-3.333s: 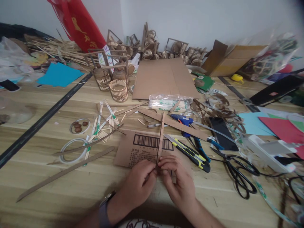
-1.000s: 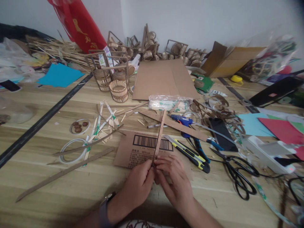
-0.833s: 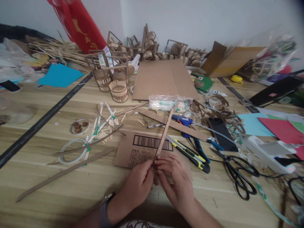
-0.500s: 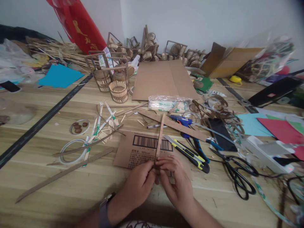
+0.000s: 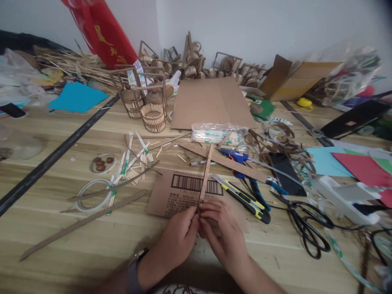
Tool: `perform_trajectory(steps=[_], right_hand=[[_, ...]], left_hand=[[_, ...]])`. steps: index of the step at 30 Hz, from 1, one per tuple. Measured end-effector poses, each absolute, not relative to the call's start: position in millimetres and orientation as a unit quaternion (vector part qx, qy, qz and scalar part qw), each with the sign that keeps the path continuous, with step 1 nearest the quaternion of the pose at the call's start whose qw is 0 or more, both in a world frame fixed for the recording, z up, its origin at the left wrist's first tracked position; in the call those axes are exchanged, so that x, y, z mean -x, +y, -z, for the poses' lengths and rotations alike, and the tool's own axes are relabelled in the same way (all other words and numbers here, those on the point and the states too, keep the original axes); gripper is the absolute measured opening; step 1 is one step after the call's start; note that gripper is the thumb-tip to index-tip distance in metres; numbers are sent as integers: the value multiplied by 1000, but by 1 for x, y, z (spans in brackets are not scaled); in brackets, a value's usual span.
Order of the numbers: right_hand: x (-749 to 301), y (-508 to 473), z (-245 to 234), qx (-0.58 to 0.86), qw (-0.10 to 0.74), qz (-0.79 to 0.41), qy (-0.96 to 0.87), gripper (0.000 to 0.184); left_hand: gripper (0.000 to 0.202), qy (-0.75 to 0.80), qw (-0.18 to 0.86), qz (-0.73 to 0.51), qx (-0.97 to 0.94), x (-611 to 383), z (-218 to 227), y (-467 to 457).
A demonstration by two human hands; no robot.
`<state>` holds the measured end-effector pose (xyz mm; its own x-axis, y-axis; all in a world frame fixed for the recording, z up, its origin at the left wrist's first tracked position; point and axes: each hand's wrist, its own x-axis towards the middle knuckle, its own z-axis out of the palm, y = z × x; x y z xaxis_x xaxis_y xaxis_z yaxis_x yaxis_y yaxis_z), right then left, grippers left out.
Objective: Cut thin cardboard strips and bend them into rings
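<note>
A narrow brown cardboard strip (image 5: 206,171) points away from me, its near end pinched between both hands. My left hand (image 5: 180,232) is closed on that end, thumb and fingers pressed together. Against it, my right hand (image 5: 225,230) is closed on the same end with curled fingers. The fingertips hide the gripped part of the strip. Under the strip lies a flat cardboard piece (image 5: 165,190) printed with a barcode. A yellow and black utility knife (image 5: 241,198) rests just right of this piece.
Black scissors (image 5: 306,224), a blue glue gun (image 5: 234,156) and a phone (image 5: 286,173) lie to the right. Tape rings (image 5: 93,196), small sticks and a long brown strip (image 5: 82,226) are at left. Small slatted buckets (image 5: 153,118) stand behind, near a large cardboard sheet (image 5: 211,102).
Both hands have shifted very slightly to the left, still pinching the strip. The strip's far end has risen a little in view. Nothing else has visibly moved.
</note>
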<state>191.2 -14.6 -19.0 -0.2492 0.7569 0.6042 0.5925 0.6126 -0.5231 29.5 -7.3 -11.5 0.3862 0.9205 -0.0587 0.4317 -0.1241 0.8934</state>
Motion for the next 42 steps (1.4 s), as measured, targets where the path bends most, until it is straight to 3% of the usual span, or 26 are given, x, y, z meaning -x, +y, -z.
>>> perform_trajectory(steps=[15, 31, 42], right_hand=[[-195, -13, 9, 475, 481, -117, -727, 14], [-192, -14, 18, 441, 425, -74, -787, 12], [-194, -15, 12, 455, 450, -86, -764, 14]], left_hand=[[28, 405, 488, -310, -709, -30, 15, -8], [27, 473, 479, -274, -687, -29, 17, -6], [32, 417, 497, -317, -692, -30, 17, -6]])
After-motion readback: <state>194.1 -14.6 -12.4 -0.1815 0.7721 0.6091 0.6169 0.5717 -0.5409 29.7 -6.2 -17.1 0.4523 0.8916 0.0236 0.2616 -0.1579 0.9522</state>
